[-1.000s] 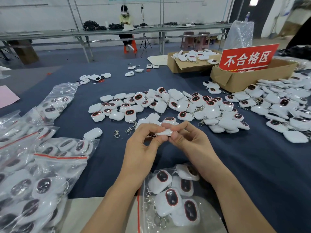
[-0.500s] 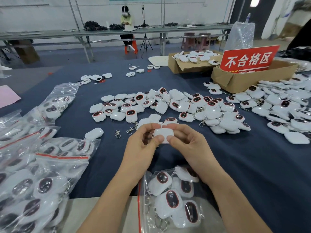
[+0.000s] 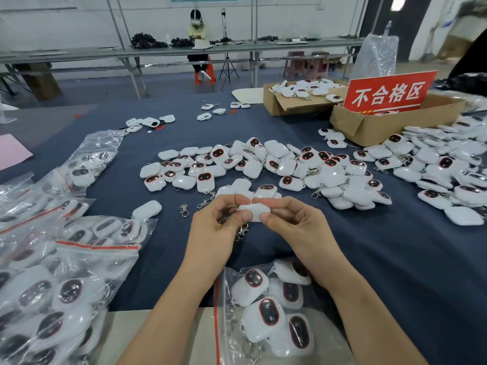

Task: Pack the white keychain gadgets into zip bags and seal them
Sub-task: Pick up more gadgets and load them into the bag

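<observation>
pinching what, head view?
left hand (image 3: 210, 229) and right hand (image 3: 299, 227), fingers curled on one white gadget (image 3: 255, 212), above the blue surface (image 3: 382, 259).
zip bag (image 3: 228, 343)?
below the wrists, part-filled; loose pile (image 3: 279, 164) beyond.

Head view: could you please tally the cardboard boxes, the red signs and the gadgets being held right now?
Cardboard boxes: 2
Red sign: 1
Held gadget: 1
Total: 4
</observation>
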